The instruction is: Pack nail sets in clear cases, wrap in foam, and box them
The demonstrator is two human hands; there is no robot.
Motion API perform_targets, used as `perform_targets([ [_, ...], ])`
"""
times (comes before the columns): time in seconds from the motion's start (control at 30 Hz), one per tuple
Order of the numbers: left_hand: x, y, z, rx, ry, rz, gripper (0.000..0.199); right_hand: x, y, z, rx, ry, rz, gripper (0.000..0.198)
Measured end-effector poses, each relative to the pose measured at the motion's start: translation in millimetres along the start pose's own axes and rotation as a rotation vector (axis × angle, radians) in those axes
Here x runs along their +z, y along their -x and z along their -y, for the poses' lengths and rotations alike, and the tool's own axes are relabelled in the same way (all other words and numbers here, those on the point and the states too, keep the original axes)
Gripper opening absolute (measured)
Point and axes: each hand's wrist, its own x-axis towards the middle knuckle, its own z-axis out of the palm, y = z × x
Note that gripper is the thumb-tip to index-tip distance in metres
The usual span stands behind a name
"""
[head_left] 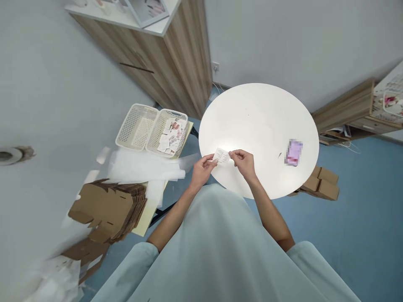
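Observation:
Between my two hands is a small white card (221,156) with lines of dark print, too small to read. My left hand (202,170) pinches its left edge between thumb and fingers. At the card's right edge, the thumb and fingertips of my right hand (243,162) are pressed together on it. Both hands are over the near left edge of a round white table (258,121). Further right on the tabletop lies a blurred purple item (294,152), with a small dark thing (279,155) beside it.
Left of the table, a white basket (166,112) holds printed cards beside another white basket (136,126). White sheets (141,164) and stacked flat cardboard boxes (108,209) lie nearer me. A wooden cabinet (185,54) stands behind; cardboard boxes (324,182) sit at floor level on the right.

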Motion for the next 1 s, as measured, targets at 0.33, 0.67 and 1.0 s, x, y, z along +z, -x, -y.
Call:
perform_targets([
  [0.33,-76,23,-25,-0.091,0.182,-0.136,0.047,73,-39,26,-0.006,-0.028,0.335,0.036],
  [0.67,-134,49,-15,-0.126,0.391,-0.284,0.046,155,-56,40,-0.072,0.040,0.597,0.046],
  [1.0,-157,52,-7,-0.119,0.534,-0.289,0.041,202,-62,61,-0.123,0.061,0.751,0.055],
])
